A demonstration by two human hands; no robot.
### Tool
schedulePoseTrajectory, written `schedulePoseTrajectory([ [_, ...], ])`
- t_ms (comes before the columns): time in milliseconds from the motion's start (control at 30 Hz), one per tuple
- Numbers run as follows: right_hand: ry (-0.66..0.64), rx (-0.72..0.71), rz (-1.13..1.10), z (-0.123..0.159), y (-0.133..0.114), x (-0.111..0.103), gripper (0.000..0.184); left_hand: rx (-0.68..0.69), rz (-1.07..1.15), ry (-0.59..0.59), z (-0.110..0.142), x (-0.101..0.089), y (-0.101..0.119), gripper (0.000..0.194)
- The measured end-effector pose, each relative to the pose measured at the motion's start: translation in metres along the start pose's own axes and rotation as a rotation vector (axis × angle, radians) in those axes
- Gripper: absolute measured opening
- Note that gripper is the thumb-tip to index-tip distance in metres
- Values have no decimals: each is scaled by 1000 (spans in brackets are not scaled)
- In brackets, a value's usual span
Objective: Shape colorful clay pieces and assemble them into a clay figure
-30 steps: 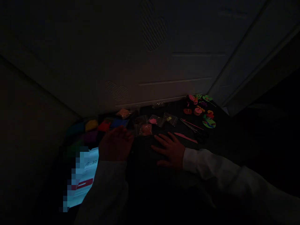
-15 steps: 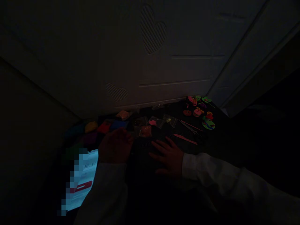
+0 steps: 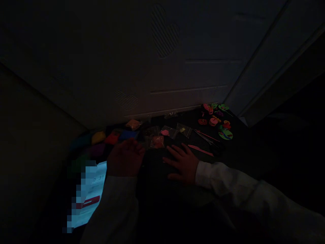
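Observation:
The scene is very dim. My left hand (image 3: 125, 158) rests on a dark ribbed mat (image 3: 157, 162), its fingers reaching towards a clear bag of orange-pink clay (image 3: 157, 142). My right hand (image 3: 182, 164) lies flat on the same mat with fingers spread, holding nothing. Just beyond its fingertips lies a pink plastic clay knife (image 3: 200, 150). Thin metal-and-pink tools (image 3: 207, 136) sit beyond the knife. Small clear bags (image 3: 169, 132) lie along the mat's far side.
Blocks of coloured clay (image 3: 113, 138) lie at the back left. Bright clay flowers and shapes (image 3: 215, 120) are grouped at the back right. A lit phone (image 3: 88, 195), partly pixelated, lies by my left forearm. A white embossed door (image 3: 162, 67) stands behind everything.
My right hand has slid slightly forward on the mat since the previous frame. My left hand has barely moved, and the view has darkened a little.

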State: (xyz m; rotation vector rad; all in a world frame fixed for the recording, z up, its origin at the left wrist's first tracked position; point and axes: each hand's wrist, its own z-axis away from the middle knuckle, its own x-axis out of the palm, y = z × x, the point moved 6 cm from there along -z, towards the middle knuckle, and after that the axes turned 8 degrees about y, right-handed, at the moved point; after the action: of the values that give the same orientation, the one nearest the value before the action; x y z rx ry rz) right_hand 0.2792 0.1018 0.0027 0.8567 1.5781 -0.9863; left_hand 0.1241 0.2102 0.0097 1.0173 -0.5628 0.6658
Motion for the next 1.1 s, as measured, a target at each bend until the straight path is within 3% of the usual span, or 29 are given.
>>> schedulePoseTrajectory([
  [233,-30,-31,-21,4,-7,4,67,-13,-11,2,0,1,-1,20],
  [567,75,64,-107,-2,18,-14,61,-4,7,-12,1,1,-1,21],
  [833,213,145,-169,-1,25,-7,32,-6,39,-29,4,4,-1,20],
  [1100,260,183,-140,-15,20,-8,20,2,35,-35,6,6,1,17],
])
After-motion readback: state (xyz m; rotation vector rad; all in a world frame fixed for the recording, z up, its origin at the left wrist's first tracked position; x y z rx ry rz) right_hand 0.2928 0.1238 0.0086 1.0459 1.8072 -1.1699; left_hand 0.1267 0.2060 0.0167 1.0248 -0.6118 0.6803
